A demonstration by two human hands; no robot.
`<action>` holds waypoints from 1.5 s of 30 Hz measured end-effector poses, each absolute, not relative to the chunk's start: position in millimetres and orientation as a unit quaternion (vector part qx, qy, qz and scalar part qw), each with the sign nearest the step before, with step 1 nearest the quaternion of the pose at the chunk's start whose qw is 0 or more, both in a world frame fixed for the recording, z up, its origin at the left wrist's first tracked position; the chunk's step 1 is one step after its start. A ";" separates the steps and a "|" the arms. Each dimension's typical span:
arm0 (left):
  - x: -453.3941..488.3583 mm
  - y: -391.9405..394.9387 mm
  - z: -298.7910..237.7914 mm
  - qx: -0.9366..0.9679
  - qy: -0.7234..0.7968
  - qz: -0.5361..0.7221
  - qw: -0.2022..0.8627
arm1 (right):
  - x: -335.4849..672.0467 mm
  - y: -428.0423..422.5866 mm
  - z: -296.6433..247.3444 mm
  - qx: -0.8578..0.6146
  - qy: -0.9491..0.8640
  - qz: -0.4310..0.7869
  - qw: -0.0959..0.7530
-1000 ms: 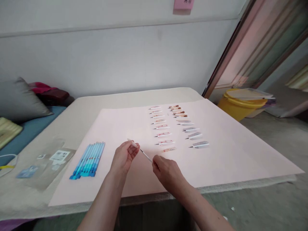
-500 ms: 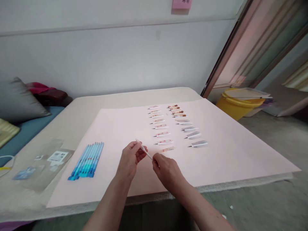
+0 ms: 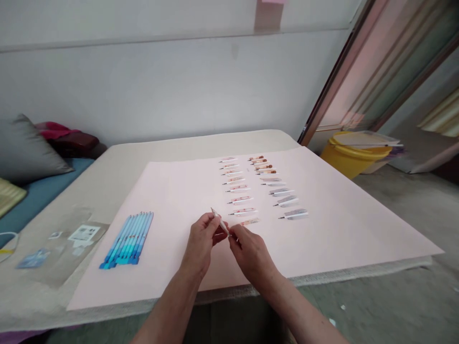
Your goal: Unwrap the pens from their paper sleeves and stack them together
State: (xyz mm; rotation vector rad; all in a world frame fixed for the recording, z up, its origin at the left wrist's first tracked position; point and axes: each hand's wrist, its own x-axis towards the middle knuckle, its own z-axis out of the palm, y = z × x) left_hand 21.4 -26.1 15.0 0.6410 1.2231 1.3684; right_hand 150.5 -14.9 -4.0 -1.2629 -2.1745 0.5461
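My left hand (image 3: 202, 239) is closed around the middle of a slim white pen (image 3: 220, 221). The pen slants, its narrow tip pointing up and away to the left. At the pen's near end my right hand (image 3: 253, 248) pinches with thumb and forefinger; the fingers hide that end. Just beyond my hands lies a patterned pen piece (image 3: 250, 221) on the pink sheet. A column of dark-tipped refills paired with patterned pieces (image 3: 243, 210) runs away from me. To its right is a second column, with grey pieces (image 3: 297, 213) near me and brown-topped ones (image 3: 267, 167) farther off.
Several blue pens (image 3: 131, 239) lie side by side on the left of the pink sheet (image 3: 172, 186). Clear plastic packaging (image 3: 68, 248) rests on the beige surface beside it. A grey cushion (image 3: 28, 148) is at far left, a yellow bucket (image 3: 353, 155) at right.
My hands have come closer together and shifted slightly right. Less of the white pen shows between them, and its tip now looks narrower. The laid-out pieces stay as they were.
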 end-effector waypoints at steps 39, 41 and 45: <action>-22.1 -12.4 7.8 0.089 0.469 0.656 0.585 | 195.2 30.9 -14.7 -0.576 -0.816 0.035 0.021; -20.8 -12.1 8.4 0.084 0.475 0.657 0.580 | 193.3 31.1 -16.6 -0.572 -0.820 0.034 0.002; -19.4 -12.0 8.0 0.087 0.481 0.656 0.575 | 191.3 32.4 -17.3 -0.567 -0.822 0.040 -0.015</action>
